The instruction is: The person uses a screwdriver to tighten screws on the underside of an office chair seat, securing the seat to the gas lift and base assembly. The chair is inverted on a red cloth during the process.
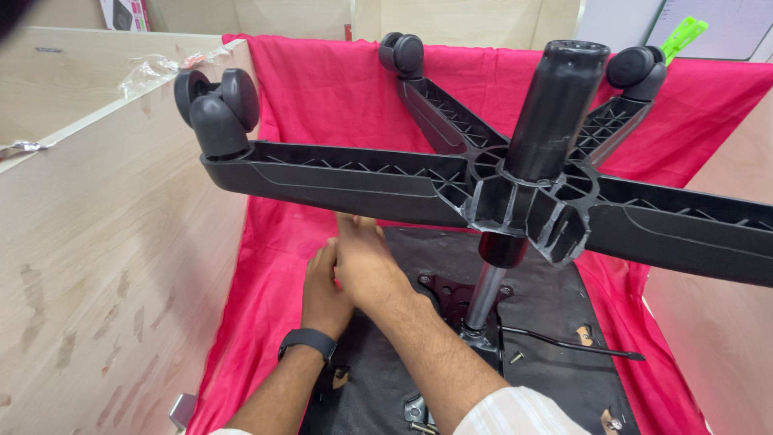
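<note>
Both hands meet under the base [483, 189], and what the grip amounts to I can't tell: the right hand [366, 262] lies over the left hand [322, 290], fingers curled together just below the near-left leg of the base, and whatever sits between them is hidden, apart from a sliver of red. The left wrist wears a black watch [307, 341]; a pale sleeve [515, 411] covers the right forearm. That base is a black five-armed plastic star, turned wheels-up, ribbed underside showing, with a caster [217, 109] at the end of its left leg and two more casters [401, 53] [638, 71] on the far legs. Out of the hub rises a black column [555, 105], and below the hub a metal rod [485, 296] runs down into a black plate [451, 294] bolted to the seat [555, 322], which lies upside down beneath the base. Right of the rod, a thin black lever [564, 345] sticks out across the seat, and a small screw [516, 357] lies loose near it. Under the seat and behind the base spreads a pink cloth [322, 89], draped up the back. Left of the base stands a pale wooden panel [97, 266], with crumpled clear plastic [149, 72] on its top edge. Far beyond the right-hand caster, a bright green clip [683, 36] pokes up.
</note>
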